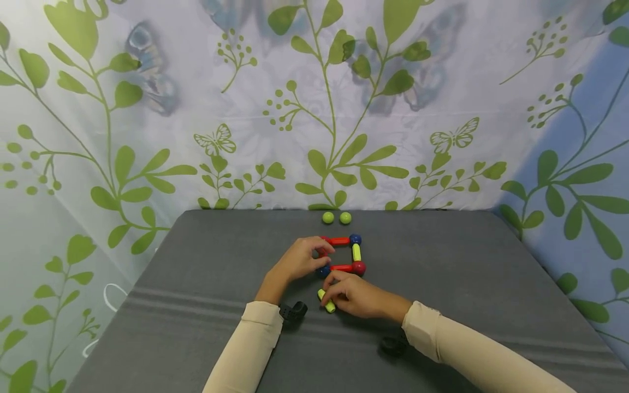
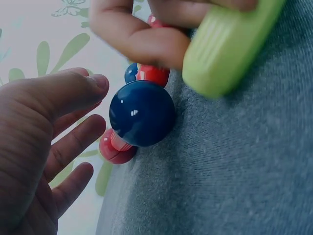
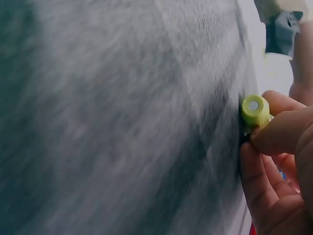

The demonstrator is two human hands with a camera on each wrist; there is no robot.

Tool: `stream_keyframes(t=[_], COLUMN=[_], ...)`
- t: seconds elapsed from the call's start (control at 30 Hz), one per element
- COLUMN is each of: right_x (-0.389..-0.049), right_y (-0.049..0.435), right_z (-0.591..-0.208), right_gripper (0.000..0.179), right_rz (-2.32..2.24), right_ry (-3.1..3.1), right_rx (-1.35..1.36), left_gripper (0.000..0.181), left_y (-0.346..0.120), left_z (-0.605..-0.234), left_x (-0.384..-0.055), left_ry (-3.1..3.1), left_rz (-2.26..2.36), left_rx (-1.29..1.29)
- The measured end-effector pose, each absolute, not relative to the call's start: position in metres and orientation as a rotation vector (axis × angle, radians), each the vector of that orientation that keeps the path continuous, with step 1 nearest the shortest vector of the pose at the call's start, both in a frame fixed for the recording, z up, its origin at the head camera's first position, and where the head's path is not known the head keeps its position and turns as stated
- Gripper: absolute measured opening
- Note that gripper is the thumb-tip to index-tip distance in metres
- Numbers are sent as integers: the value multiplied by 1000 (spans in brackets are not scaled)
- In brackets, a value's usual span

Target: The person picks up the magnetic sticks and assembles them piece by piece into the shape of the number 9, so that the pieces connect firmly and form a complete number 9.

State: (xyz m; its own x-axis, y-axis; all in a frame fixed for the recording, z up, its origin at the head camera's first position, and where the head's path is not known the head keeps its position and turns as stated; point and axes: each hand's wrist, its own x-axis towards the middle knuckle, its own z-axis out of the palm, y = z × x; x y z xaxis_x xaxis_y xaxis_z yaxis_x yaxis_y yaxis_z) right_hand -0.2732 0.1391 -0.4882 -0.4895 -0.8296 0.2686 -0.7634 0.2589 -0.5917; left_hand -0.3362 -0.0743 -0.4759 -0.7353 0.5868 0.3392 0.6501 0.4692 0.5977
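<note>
My right hand (image 1: 357,295) pinches a yellow-green magnetic rod (image 1: 321,295) low over the grey surface; a metal disc shows in its end in the right wrist view. Just beyond lies a square of rods and balls. Its near left corner is a blue ball (image 2: 142,112), its near right a red ball (image 1: 359,268). Red rods (image 1: 340,240) and a yellow-green rod (image 1: 356,252) form sides. Beside the square's left side, my left hand (image 1: 301,258) holds nothing, its fingers loosely bent and apart from the blue ball in the left wrist view.
Two light green balls (image 1: 336,218) would sit apart at the back edge; one is the left green ball (image 1: 327,218). Dark straps (image 1: 293,311) hang under both wrists. A leaf-patterned curtain (image 1: 275,109) rises behind the grey table (image 1: 196,262).
</note>
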Motion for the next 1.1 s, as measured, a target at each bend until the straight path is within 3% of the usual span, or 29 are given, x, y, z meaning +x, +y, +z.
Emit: stream_keyframes(t=[0.27, 0.73, 1.1], right_x=[-263, -254, -257], right_y=[173, 173, 166], right_z=[-491, -489, -486], right_gripper=[29, 6, 30], right_rz=[-1146, -1110, -927], right_ry=[2489, 2711, 2794], right_rx=[-1382, -1164, -1348], left_gripper=[20, 18, 16], left_y=[-69, -57, -63], left_z=[-480, -478, -481], left_x=[-335, -332, -332], left_ry=[-2640, -2662, -2654], left_rz=[-1120, -1020, -1039], left_rx=[-1111, -1161, -1153])
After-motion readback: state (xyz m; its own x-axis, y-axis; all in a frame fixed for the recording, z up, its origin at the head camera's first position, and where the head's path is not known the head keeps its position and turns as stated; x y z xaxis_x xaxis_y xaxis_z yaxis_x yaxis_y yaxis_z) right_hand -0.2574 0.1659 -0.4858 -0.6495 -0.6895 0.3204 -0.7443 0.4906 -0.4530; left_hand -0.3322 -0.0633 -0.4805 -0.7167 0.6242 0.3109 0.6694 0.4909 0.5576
